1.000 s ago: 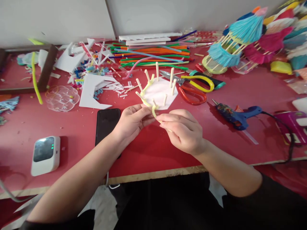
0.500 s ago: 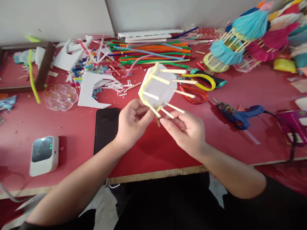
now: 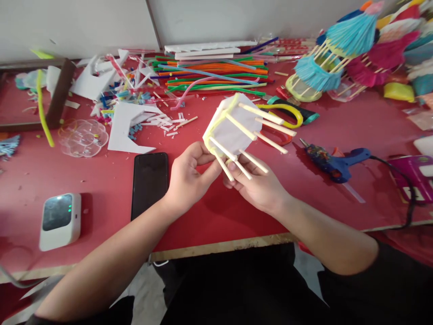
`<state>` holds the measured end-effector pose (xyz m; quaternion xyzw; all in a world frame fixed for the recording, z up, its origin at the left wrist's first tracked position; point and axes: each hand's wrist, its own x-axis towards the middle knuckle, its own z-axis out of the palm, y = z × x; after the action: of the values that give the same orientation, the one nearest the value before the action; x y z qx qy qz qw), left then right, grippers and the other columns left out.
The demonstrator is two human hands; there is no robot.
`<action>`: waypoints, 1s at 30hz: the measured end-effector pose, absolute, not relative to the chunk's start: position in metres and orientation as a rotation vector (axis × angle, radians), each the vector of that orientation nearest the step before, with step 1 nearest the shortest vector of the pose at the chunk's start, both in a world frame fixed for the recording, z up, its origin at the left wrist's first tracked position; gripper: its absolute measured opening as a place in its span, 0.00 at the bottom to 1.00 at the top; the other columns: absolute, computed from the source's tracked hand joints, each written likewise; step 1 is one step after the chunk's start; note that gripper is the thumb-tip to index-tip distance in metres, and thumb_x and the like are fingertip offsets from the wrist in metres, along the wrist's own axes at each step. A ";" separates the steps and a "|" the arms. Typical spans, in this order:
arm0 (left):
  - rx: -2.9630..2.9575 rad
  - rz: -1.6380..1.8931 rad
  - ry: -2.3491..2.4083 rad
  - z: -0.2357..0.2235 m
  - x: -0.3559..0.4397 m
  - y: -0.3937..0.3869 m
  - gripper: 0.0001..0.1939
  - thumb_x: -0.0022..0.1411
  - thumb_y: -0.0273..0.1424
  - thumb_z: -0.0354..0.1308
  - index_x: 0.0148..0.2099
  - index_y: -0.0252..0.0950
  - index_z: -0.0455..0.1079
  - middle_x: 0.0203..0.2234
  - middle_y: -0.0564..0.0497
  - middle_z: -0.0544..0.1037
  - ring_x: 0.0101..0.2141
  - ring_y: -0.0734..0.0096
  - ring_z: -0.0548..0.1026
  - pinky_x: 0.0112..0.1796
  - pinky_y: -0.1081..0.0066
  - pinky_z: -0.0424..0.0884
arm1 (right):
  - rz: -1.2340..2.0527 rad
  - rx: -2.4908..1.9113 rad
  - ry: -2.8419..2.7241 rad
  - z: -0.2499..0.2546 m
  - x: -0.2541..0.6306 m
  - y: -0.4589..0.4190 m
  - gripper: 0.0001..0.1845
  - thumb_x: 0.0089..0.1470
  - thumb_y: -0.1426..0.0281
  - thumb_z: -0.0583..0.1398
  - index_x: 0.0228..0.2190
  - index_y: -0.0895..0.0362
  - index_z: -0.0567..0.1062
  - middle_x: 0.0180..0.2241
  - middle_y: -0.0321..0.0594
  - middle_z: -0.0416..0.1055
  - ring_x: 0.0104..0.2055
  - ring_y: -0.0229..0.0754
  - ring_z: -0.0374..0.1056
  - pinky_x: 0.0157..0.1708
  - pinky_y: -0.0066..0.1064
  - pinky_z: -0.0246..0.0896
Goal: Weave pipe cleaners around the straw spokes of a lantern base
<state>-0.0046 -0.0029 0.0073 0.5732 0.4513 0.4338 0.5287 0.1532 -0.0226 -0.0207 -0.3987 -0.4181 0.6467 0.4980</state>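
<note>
Held up over the table's front part is a white foam board base with several wooden sticks standing out from it toward me and the right. A yellow pipe cleaner runs along its left and lower edges. My left hand pinches the base's lower left edge, thumb in front. My right hand grips the lower edge close by, its fingers partly behind the sticks. The base is tilted, and its back is hidden.
Behind lie scissors with yellow handles and bundled pipe cleaners. A blue glue gun is at right, below a stick model with blue fringes. Left are foam scraps, a phone, a clear flower-shaped tray and a white device.
The base has shifted right and slightly down, and its sticks now point more downward. My right hand has closed in on its lower edge.
</note>
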 end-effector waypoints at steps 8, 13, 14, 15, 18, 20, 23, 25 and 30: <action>1.412 1.050 1.090 0.006 -0.005 -0.007 0.06 0.62 0.31 0.66 0.40 0.38 0.72 0.40 0.48 0.85 0.44 0.63 0.83 0.44 0.72 0.76 | 1.699 -0.997 -0.784 -0.011 0.152 -0.021 0.24 0.45 0.55 0.73 0.23 0.54 0.66 0.20 0.24 0.52 0.19 0.27 0.43 0.17 0.24 0.42; 1.444 1.029 1.108 0.005 -0.005 -0.009 0.07 0.60 0.30 0.67 0.40 0.38 0.73 0.38 0.49 0.85 0.43 0.62 0.84 0.40 0.72 0.77 | 1.854 -0.994 -0.728 -0.013 0.156 -0.020 0.27 0.43 0.54 0.73 0.22 0.54 0.63 0.18 0.23 0.47 0.20 0.28 0.42 0.17 0.24 0.41; 1.457 1.025 1.122 0.005 -0.005 -0.010 0.07 0.60 0.30 0.67 0.41 0.38 0.73 0.38 0.49 0.86 0.42 0.62 0.84 0.40 0.72 0.77 | 1.870 -0.998 -0.727 -0.014 0.156 -0.020 0.28 0.42 0.53 0.73 0.22 0.53 0.63 0.19 0.23 0.47 0.20 0.28 0.43 0.17 0.24 0.42; 1.467 1.029 1.135 0.005 -0.005 -0.010 0.08 0.59 0.30 0.67 0.40 0.38 0.73 0.38 0.49 0.86 0.42 0.61 0.84 0.39 0.72 0.77 | 1.883 -0.998 -0.727 -0.014 0.156 -0.019 0.28 0.41 0.53 0.74 0.22 0.53 0.62 0.19 0.23 0.47 0.20 0.28 0.43 0.17 0.24 0.41; 1.465 1.042 1.154 0.005 -0.007 -0.010 0.08 0.59 0.30 0.67 0.40 0.38 0.73 0.38 0.49 0.86 0.41 0.61 0.84 0.36 0.73 0.77 | 1.910 -0.980 -0.715 -0.015 0.155 -0.017 0.29 0.41 0.53 0.74 0.22 0.54 0.62 0.19 0.23 0.48 0.20 0.28 0.44 0.17 0.24 0.41; 1.462 1.044 1.143 0.005 -0.008 -0.010 0.08 0.59 0.29 0.67 0.41 0.37 0.73 0.38 0.48 0.86 0.42 0.61 0.84 0.36 0.73 0.77 | 1.912 -0.980 -0.687 -0.014 0.154 -0.017 0.29 0.39 0.54 0.75 0.22 0.54 0.62 0.19 0.23 0.49 0.20 0.28 0.44 0.17 0.23 0.41; 1.453 1.056 1.146 0.006 -0.008 -0.009 0.08 0.59 0.29 0.67 0.41 0.37 0.74 0.38 0.48 0.86 0.41 0.61 0.84 0.36 0.73 0.77 | 1.876 -1.039 -0.636 -0.013 0.154 -0.017 0.28 0.36 0.55 0.76 0.23 0.53 0.64 0.18 0.21 0.49 0.19 0.27 0.44 0.16 0.23 0.42; 1.442 1.056 1.168 0.008 -0.008 -0.009 0.08 0.58 0.29 0.68 0.40 0.38 0.74 0.37 0.49 0.86 0.42 0.60 0.84 0.37 0.72 0.77 | 1.836 -1.079 -0.630 -0.012 0.154 -0.018 0.27 0.37 0.56 0.75 0.24 0.53 0.65 0.17 0.21 0.48 0.19 0.27 0.43 0.16 0.23 0.41; 1.481 1.014 1.190 0.011 -0.006 -0.010 0.07 0.58 0.29 0.68 0.38 0.39 0.72 0.37 0.49 0.86 0.42 0.60 0.84 0.37 0.72 0.76 | 1.807 -1.074 -0.672 -0.016 0.153 -0.020 0.29 0.39 0.53 0.74 0.22 0.52 0.61 0.17 0.21 0.43 0.18 0.28 0.40 0.16 0.24 0.39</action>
<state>-0.0057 -0.0097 0.0109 0.6056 0.4865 0.4144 0.4741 0.1534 -0.0202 -0.0160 -0.4345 -0.2717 0.7309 0.4507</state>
